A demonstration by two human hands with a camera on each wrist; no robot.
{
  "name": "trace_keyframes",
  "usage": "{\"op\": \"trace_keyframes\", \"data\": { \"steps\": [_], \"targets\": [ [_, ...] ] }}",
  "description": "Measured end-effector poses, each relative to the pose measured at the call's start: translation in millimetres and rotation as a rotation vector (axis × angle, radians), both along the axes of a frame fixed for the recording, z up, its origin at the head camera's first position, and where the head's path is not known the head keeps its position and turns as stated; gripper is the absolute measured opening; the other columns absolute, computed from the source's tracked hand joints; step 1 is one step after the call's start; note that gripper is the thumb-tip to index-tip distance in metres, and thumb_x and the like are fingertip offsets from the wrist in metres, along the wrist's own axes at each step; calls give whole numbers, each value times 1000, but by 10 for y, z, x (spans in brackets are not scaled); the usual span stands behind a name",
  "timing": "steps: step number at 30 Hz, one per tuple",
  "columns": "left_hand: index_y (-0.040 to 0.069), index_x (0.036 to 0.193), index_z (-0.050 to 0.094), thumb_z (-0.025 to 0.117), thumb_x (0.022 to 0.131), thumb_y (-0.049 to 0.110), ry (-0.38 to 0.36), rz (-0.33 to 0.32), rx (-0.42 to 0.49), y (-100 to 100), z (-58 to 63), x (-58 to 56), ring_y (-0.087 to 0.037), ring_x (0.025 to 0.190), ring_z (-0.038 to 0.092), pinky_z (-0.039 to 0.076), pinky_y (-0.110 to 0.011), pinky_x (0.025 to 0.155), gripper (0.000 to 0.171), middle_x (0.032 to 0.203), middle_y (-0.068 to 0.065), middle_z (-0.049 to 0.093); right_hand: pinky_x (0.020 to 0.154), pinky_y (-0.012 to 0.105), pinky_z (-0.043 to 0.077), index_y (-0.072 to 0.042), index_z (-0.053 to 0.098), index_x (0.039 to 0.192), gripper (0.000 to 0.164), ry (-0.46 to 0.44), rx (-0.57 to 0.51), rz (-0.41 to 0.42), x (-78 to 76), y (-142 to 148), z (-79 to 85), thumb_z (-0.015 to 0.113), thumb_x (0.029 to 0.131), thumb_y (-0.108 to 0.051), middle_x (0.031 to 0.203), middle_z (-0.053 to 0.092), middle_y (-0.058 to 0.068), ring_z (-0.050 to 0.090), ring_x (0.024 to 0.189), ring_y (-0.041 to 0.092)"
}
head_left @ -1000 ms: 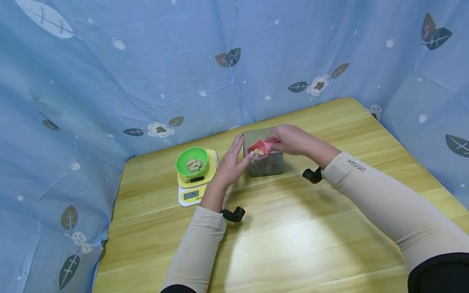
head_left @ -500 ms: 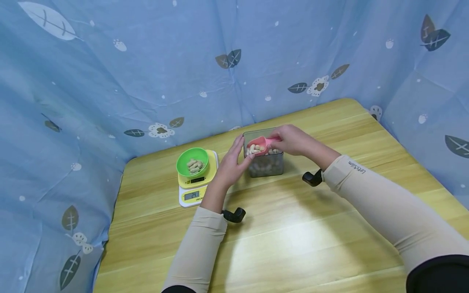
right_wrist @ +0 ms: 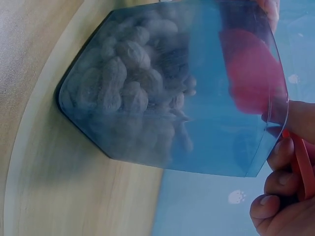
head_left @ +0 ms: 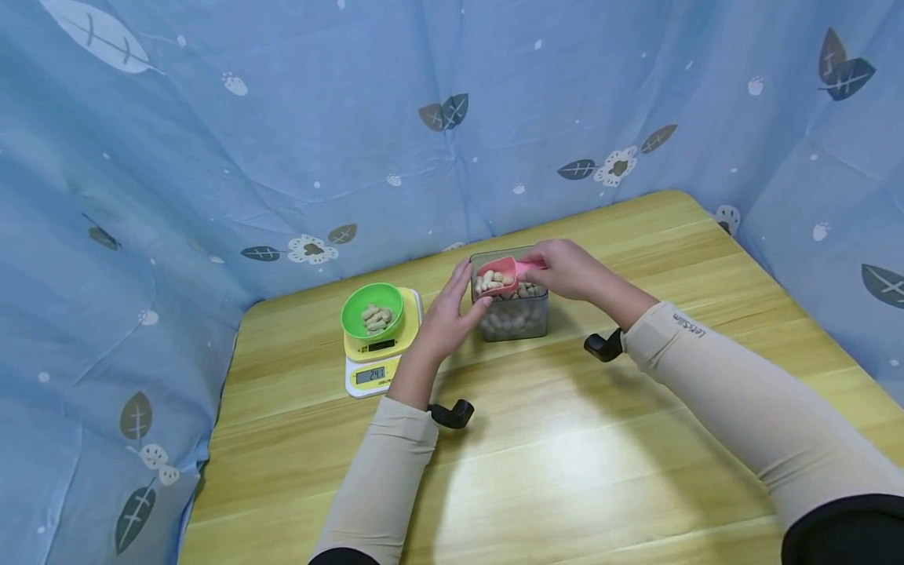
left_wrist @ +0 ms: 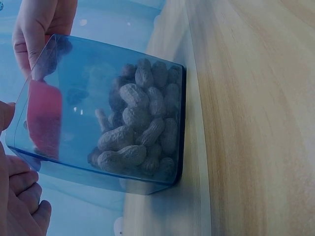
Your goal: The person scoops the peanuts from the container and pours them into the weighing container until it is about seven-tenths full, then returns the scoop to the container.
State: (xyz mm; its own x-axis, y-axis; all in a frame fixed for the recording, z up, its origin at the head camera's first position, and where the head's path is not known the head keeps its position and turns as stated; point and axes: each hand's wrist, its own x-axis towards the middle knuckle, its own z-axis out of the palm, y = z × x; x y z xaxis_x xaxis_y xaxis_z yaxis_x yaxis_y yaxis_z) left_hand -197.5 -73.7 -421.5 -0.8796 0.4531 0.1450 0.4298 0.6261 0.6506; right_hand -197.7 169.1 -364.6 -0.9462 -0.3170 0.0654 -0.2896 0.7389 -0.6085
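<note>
My right hand [head_left: 565, 268] grips the handle of a pink scoop [head_left: 523, 270] loaded with peanuts. The scoop is held at the mouth of a clear, smoky plastic container [head_left: 515, 323]; through the wall, the left wrist view shows the scoop's bowl [left_wrist: 45, 115] above the heap of peanuts [left_wrist: 135, 115] below. Along the container's left side lies my left hand [head_left: 445, 320], its fingers extended and the thumb by the front rim. To the left, a green bowl [head_left: 351, 320] with several peanuts [head_left: 377, 318] sits on a yellow and white kitchen scale [head_left: 408, 326].
The scale's lit display [head_left: 370, 375] seems to read 241. Everything stands on a wood-grain table [head_left: 551, 439]. A blue patterned curtain [head_left: 339, 118] hangs behind and at both sides of it.
The scoop has risen from among the peanuts to the container's mouth and levelled, with peanuts now showing in it. My left hand has stayed at the container.
</note>
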Motion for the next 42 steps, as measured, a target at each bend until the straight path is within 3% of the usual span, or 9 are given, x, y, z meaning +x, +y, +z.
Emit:
{"op": "trace_keyframes", "data": {
  "steps": [15, 21, 29, 38, 42],
  "targets": [
    [17, 160, 13, 44, 102, 48, -21, -13, -5, -7, 39, 23, -19, 152, 12, 18, -43, 123, 73, 166, 11, 4, 84, 45, 51, -3, 66, 126, 39, -37, -48, -64, 5, 186, 22, 66, 95, -26, 120, 68, 18, 62, 101, 28],
    [23, 160, 9, 41, 101, 52, -22, 3, 16, -98, 118, 47, -16, 152, 9, 16, -43, 123, 73, 166, 12, 1, 79, 41, 48, -5, 67, 125, 39, -32, -74, -67, -5, 178, 87, 64, 97, -31, 118, 69, 16, 58, 90, 25],
    [23, 160, 9, 43, 102, 50, 18, 68, 35, -465, 212, 74, -15, 153, 6, 17, -47, 123, 72, 164, 16, -1, 68, 36, 43, -11, 71, 120, 32, 30, -108, -50, 4, -55, 205, 66, 95, -30, 103, 69, 10, 51, 79, 23],
    [23, 160, 8, 45, 101, 47, 46, 209, -1, -1009, 240, 143, -17, 153, 5, 18, -52, 122, 73, 164, 15, -3, 84, 39, 49, -10, 66, 129, 39, 32, -157, 35, 12, -588, 338, 66, 95, -30, 121, 68, 10, 58, 98, 22],
    [25, 160, 6, 43, 102, 47, 39, 270, -24, -1267, 210, 198, -20, 153, 6, 17, -53, 122, 72, 165, 15, -4, 85, 38, 50, -11, 67, 127, 37, 28, -162, 55, -25, -886, 325, 67, 95, -28, 119, 69, 8, 59, 98, 20]
  ]
}}
